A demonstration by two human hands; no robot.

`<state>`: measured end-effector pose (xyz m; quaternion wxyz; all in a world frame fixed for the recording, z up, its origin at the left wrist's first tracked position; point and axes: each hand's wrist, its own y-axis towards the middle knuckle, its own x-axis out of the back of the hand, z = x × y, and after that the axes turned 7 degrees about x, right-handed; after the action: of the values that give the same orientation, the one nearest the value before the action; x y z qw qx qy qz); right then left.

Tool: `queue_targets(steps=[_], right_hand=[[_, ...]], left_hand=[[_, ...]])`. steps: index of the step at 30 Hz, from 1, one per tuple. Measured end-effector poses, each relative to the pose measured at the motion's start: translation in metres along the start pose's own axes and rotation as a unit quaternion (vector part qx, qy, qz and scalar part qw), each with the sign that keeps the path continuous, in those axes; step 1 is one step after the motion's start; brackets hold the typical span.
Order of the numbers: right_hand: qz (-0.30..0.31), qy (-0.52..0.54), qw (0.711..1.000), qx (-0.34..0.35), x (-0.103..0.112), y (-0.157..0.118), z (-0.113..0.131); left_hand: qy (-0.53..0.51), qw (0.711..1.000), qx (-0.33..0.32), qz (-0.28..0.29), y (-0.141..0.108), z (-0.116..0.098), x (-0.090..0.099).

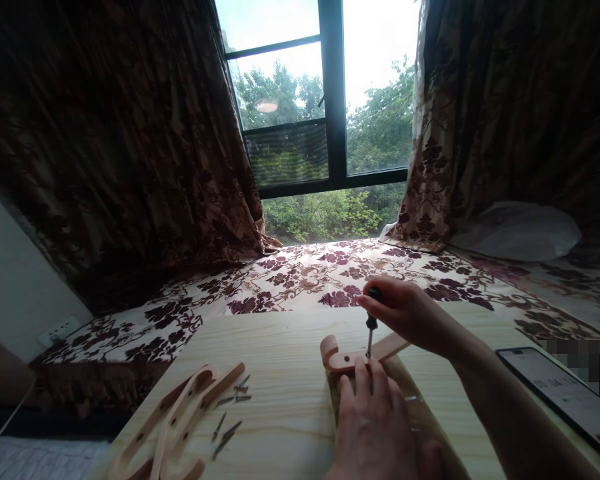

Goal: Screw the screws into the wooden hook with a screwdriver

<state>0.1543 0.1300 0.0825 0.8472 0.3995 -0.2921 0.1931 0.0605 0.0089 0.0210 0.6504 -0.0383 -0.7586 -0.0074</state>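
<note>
My right hand (395,310) is closed around the black handle of a screwdriver (371,320), which stands nearly upright. Its shaft points down at a pale wooden hook (343,361) with a curled end and a dark hole. The hook lies across a brown wooden board (423,413). My left hand (375,417) lies over the board, fingers stretched out and a little apart. Its fingertips touch the hook beside the screwdriver's tip. Any screw under the tip is too small to make out.
More wooden hooks (177,413) are grouped on the left of the pale wooden table (275,373). Several screws (226,439) lie loose near them. A phone (555,393) rests at the right, close to my right forearm. Behind are a flowered cloth (300,273), curtains and a window.
</note>
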Motion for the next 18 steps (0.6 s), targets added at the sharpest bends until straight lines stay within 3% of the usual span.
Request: queue_targets(steps=[6, 12, 18], right_hand=[[-0.030, -0.098, 0.995, -0.018, -0.0017, 0.0013, 0.0001], [0.019, 0.000, 1.000, -0.005, 0.0050, -0.0002, 0.0018], [-0.016, -0.063, 0.998, -0.019, 0.0009, 0.0000, -0.0001]], left_hand=[[0.011, 1.000, -0.004, -0.019, -0.0009, 0.0026, -0.0015], [0.014, 1.000, -0.009, -0.024, -0.0028, 0.0017, 0.0006], [-0.015, 1.000, 0.009, 0.017, -0.0030, -0.0013, 0.0078]])
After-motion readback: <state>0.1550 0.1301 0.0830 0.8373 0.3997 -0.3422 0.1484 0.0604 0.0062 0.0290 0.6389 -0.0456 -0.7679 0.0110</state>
